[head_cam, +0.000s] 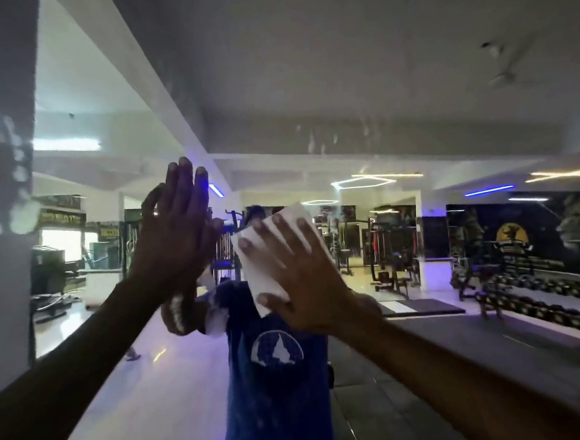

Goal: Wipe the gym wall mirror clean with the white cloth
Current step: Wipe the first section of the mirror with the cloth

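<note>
A big wall mirror (357, 77) fills the view, and everything here is told from where it sits against the white cloth (267, 255). Far to the left of the cloth, pale smudges (3, 171) mark the glass on a grey patch. Closer to the cloth, still on its left, the left hand (176, 234) is held up flat at the mirror, fingers straight and close together, holding nothing. The cloth lies flat on the glass near the middle. The right hand (299, 274) presses on it with fingers spread wide, thumb at the cloth's lower edge. Below the cloth, the mirror shows a blue shirt (275, 375). To the right of the cloth, it shows a row of dark dumbbells (545, 305) and gym machines (390, 247).
</note>
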`<state>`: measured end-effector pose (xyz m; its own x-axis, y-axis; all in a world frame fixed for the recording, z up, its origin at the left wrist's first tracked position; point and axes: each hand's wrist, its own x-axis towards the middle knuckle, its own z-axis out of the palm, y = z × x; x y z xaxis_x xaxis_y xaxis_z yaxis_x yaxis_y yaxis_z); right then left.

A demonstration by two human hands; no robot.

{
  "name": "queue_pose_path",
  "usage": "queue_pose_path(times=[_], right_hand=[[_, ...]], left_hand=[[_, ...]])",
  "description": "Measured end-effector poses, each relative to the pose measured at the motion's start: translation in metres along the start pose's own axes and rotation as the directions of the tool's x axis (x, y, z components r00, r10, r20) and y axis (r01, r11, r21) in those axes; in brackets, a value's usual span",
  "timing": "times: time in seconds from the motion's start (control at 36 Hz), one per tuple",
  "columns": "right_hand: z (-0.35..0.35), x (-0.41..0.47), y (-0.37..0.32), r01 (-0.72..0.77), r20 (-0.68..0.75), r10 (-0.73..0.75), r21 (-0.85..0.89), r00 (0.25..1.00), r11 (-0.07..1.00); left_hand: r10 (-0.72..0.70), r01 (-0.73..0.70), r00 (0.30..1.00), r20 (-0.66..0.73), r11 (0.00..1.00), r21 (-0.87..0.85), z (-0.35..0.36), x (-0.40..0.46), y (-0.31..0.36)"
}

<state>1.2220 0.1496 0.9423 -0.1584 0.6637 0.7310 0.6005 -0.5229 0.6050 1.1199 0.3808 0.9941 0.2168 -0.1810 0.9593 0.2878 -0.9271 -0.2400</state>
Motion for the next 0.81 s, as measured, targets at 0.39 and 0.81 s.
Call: queue_pose_path(times=[0.39,0.81], right_hand=[[-0.034,0.046,0.084,-0.66,-0.268,0.622,-0.082,0.736,0.747],[-0.053,0.082,0.177,-0.848,-0.369,0.774,-0.086,0.515,0.524]], left_hand=[[0.063,-0.065,0.996,-0.068,0.997,-0.033,-0.014,0.014,-0.015],[0.073,-0.072,0.994,-0.077,0.997,0.02,-0.002,0.051,-0.064]])
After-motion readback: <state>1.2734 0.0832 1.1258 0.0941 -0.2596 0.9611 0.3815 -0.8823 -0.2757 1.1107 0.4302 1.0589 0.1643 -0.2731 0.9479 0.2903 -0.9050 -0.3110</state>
